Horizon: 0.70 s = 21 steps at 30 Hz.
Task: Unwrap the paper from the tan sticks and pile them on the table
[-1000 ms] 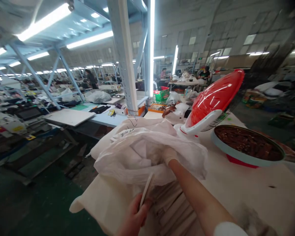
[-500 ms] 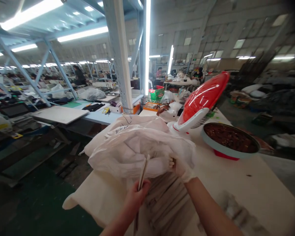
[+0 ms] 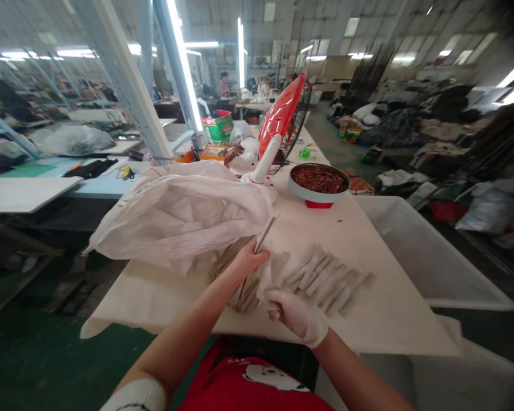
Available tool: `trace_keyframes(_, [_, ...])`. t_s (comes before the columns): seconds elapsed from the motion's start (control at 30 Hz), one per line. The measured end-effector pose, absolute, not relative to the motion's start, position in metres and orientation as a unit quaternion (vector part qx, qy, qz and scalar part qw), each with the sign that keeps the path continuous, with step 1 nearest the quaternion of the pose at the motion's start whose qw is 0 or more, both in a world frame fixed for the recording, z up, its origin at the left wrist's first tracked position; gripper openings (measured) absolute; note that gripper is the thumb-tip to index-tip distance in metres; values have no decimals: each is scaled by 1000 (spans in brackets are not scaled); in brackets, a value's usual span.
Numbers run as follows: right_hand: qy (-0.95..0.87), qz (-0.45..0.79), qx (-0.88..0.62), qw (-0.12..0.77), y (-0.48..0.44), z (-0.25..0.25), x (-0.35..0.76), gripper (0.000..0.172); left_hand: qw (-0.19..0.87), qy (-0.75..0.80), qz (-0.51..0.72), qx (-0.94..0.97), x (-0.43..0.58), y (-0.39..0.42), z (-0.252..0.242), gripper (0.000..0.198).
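Out of bag (image 3: 184, 211), down beside strips (image 3: 325, 279) with right hand (image 3: 297, 317) (curled, grip unclear). Keep left hand (image 3: 246, 260) pinching strip (image 3: 266, 228) firmly; lay it parallel, flat on tabletop (image 3: 368, 240).

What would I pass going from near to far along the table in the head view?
Gloved right hand → left hand pinching a thin strip → round bowl of brown pieces → green box.
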State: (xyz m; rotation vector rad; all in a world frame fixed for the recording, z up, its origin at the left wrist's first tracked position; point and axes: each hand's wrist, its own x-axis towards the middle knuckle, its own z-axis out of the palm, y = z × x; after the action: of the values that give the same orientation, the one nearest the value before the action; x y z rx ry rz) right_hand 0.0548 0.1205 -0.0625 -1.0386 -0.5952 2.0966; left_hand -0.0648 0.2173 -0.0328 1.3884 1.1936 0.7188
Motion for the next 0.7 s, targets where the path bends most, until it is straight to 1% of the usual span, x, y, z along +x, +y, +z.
trace_keyframes(0.1, [-335,704,-491,388,103,-69,70,14,448,510,285,677,-39,221,-24,16])
trace_keyframes(0.13, [-370,670,-508,395,98,-72,78,15,436,508,283,686,-34,222,-21,17])
trace_keyframes(0.2, [-446,602,-530,397,92,-76,99,14,446,494,287,689,-26,220,-15,19])
trace_keyframes(0.23, [-473,574,-538,396,91,-76,113,23,458,480,288,691,-24,219,-12,21])
trace_keyframes(0.3, [-486,527,-564,410,94,-70,141,51,477,447,277,704,-19,215,-4,23])
trace_keyframes(0.33, [-474,505,-580,430,97,-64,153,59,482,434,266,713,-17,213,0,24])
trace_keyframes(0.4, [-462,477,-574,479,106,-49,169,65,474,423,239,735,-11,207,10,24])
trace_keyframes(0.47, [-476,518,-502,502,115,-32,168,62,452,424,218,754,-3,201,20,24])
trace_keyframes(0.5, [-480,562,-459,493,118,-24,162,56,436,426,212,764,1,199,25,24])
trace_keyframes(0.57, [-475,653,-387,446,120,-14,146,42,397,431,211,782,8,195,34,25])
trace_keyframes(0.6, [-464,692,-360,420,119,-11,138,38,378,431,214,791,11,195,38,25])
trace_keyframes(0.67, [-442,749,-316,379,116,-11,125,37,363,426,209,802,15,198,41,23])
trace_keyframes(0.7, [-429,765,-301,374,116,-12,121,37,372,423,204,800,16,202,40,21])
